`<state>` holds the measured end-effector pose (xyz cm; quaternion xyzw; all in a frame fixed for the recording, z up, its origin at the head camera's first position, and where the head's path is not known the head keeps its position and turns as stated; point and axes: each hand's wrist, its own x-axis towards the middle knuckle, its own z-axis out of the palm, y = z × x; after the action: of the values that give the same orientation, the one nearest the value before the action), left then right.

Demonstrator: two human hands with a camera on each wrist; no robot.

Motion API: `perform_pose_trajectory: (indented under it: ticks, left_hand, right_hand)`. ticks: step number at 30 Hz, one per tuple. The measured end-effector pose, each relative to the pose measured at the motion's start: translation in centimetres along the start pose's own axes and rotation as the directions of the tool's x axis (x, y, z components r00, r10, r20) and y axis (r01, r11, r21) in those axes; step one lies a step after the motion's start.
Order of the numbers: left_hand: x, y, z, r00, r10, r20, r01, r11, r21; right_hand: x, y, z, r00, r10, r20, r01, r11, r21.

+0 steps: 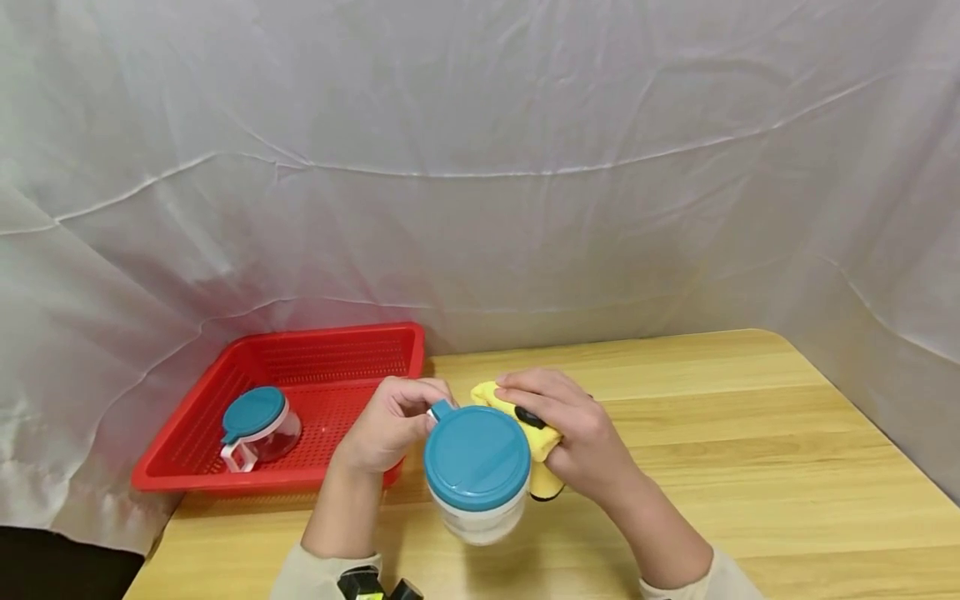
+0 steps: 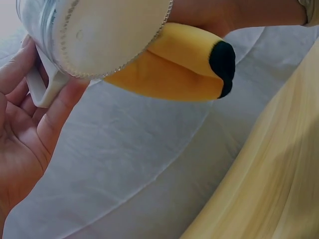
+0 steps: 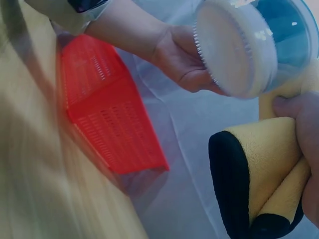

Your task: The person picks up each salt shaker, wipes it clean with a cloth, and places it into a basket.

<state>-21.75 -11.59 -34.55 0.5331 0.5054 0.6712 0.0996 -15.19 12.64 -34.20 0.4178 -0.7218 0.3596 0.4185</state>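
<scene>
My left hand (image 1: 392, 423) grips the white handle (image 2: 46, 88) of a clear jar with a round teal lid (image 1: 477, 457). The jar (image 3: 239, 47) is held up above the table, and its pale round base faces the wrist cameras. A folded yellow cloth with black edging (image 1: 545, 483) is bunched in my right hand (image 1: 581, 429), close against the jar's right side. Whether the cloth (image 2: 174, 67) touches the jar is hard to tell. Part of the handle is hidden behind the fingers of my left hand.
A red perforated plastic basket (image 1: 281, 479) stands at the left of the wooden table (image 1: 720, 467). Inside it lies a second jar (image 1: 279, 435) with a teal lid and white handle. Pale fabric (image 1: 525, 242) hangs behind the table and along its sides.
</scene>
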Motion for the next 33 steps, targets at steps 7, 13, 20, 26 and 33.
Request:
perform_pose_trajectory:
  ticks: [7, 13, 20, 26, 33]
  left_hand:
    - [-0.2, -0.4, -0.5, 0.999, 0.040, -0.031, -0.042, 0.997, -0.061]
    - [-0.3, -0.3, -0.5, 0.985, 0.033, -0.172, -0.046, 0.996, -0.073]
    - [0.3, 0.2, 0.5, 0.914, 0.008, -0.406, 0.031, 0.995, 0.090]
    - [1.1, 0.1, 2.1, 0.827, 0.012, -0.561, 0.132, 0.968, 0.216]
    - [1.7, 0.1, 3.4, 0.816, 0.085, -0.572, 0.128, 0.938, 0.321]
  right_hand:
    - [-1.0, 0.7, 0.9, 0.996, 0.040, 0.079, -0.035, 0.997, -0.066]
    - [-1.5, 1.4, 0.8, 0.994, 0.068, 0.086, -0.055, 0.989, -0.140]
    - [-1.6, 1.9, -0.3, 0.981, 0.192, -0.007, -0.188, 0.954, -0.235]
    - [-1.5, 1.7, -0.8, 0.942, 0.306, -0.138, -0.333, 0.903, -0.273]
    - [-1.2, 1.1, -1.3, 0.903, 0.353, -0.243, -0.415, 0.864, -0.287]
